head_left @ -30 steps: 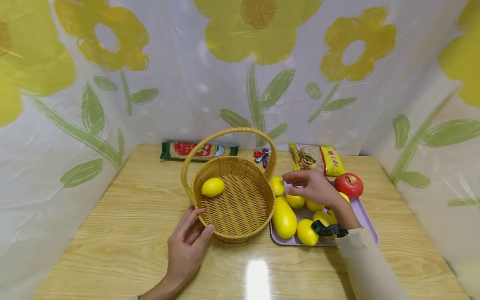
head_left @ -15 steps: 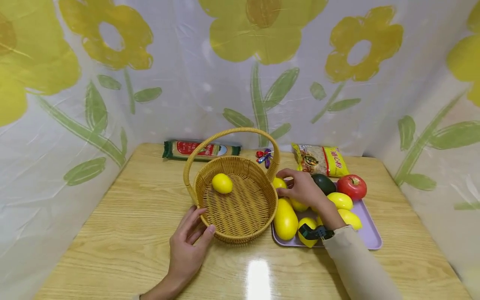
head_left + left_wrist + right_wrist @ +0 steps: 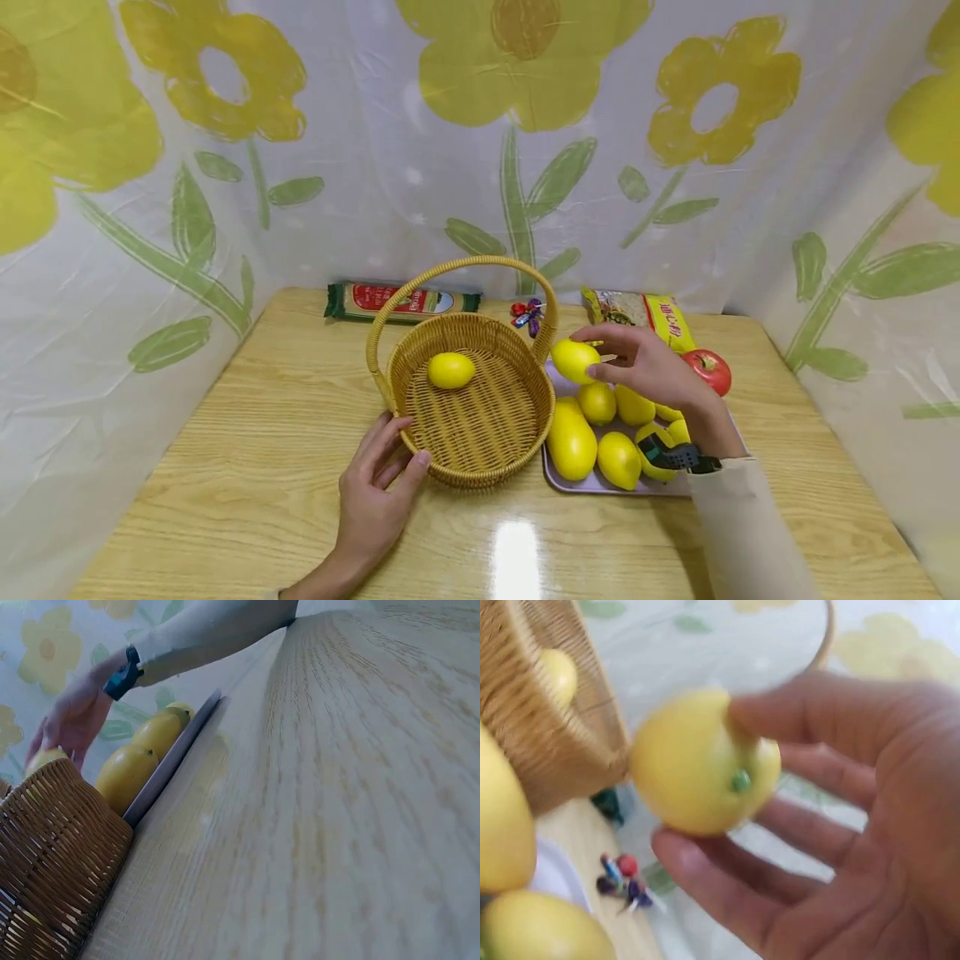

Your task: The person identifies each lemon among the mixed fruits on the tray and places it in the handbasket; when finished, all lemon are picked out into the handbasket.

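The lemon (image 3: 574, 360) is in the right hand (image 3: 633, 362), above the far left corner of the lilac tray (image 3: 561, 388) and just beside the basket (image 3: 468, 425). Thumb and fingers are bent about it, parted only as wide as the fruit; the right wrist view, though blurred, shows this grip and a green stem spot. In the left wrist view the basket's wall hides most of this lemon and the fingertips.

The left hand (image 3: 375, 492) rests against the near left side of the basket, thumb and index finger apart and loosely bent; its other fingertips are hard to make out, and its own wrist view does not show it.

The right hand and forearm cover part of the tray, the red fruit (image 3: 710, 372) and the yellow bag (image 3: 667, 321). Several yellow fruits (image 3: 660, 450) near the wristband (image 3: 678, 457) are partly hidden.

Half a second ago the right hand was down among the fruit; now the held lemon is raised and more plainly seen. The dark green fruit visible then is now out of sight. The second lemon (image 3: 451, 371), inside the basket, has rolled slightly, while the left hand has kept its place.
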`<state>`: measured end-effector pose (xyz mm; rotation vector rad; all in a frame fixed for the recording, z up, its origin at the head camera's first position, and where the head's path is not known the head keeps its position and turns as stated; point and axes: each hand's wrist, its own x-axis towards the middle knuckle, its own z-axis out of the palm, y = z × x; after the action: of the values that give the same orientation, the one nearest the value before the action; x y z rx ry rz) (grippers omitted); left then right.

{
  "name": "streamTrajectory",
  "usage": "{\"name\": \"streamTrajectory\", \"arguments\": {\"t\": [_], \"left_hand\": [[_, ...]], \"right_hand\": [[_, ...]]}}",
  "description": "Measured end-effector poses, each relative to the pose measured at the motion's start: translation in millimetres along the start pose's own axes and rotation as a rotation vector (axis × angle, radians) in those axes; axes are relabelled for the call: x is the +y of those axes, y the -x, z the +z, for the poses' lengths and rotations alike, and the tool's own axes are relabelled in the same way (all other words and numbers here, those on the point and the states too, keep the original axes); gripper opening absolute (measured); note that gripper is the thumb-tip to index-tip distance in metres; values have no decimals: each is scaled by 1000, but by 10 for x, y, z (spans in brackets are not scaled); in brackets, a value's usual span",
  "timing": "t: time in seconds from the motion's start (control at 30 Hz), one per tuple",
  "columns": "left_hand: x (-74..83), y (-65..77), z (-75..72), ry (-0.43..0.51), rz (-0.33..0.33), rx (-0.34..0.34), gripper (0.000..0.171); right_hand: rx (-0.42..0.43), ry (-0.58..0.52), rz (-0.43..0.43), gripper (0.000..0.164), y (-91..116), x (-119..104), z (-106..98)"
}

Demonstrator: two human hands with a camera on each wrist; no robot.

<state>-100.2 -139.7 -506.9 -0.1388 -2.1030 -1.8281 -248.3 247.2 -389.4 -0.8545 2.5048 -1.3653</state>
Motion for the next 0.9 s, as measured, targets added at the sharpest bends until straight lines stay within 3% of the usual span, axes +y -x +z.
{"name": "streamTrajectory", "arguments": {"t": [0.2,0.33,0.5,0.67,0.77,0.9], "left_hand": [[1,-15,-9,1,7,3,48],[6,-12,-8,3,-3,0,48],[1,0,-4,7,-11,-2,48],[-4,-1,6,9,-15,-5,48],[3,-1,6,11,-14,-1,48],[13,0,0,11,-9,2,48]], "right_hand": [[-222,-118,-133,47,14,-196,117],[-327,-110,-136,47,-49,-296,403],[-389,-98,-158,51,-118,-452,813],[-329,-144,-180,56,-42,-562,933],[-252,-181,-175,54,108,-528,829],[-147,-252,-187,50,419,-307,578]]}}
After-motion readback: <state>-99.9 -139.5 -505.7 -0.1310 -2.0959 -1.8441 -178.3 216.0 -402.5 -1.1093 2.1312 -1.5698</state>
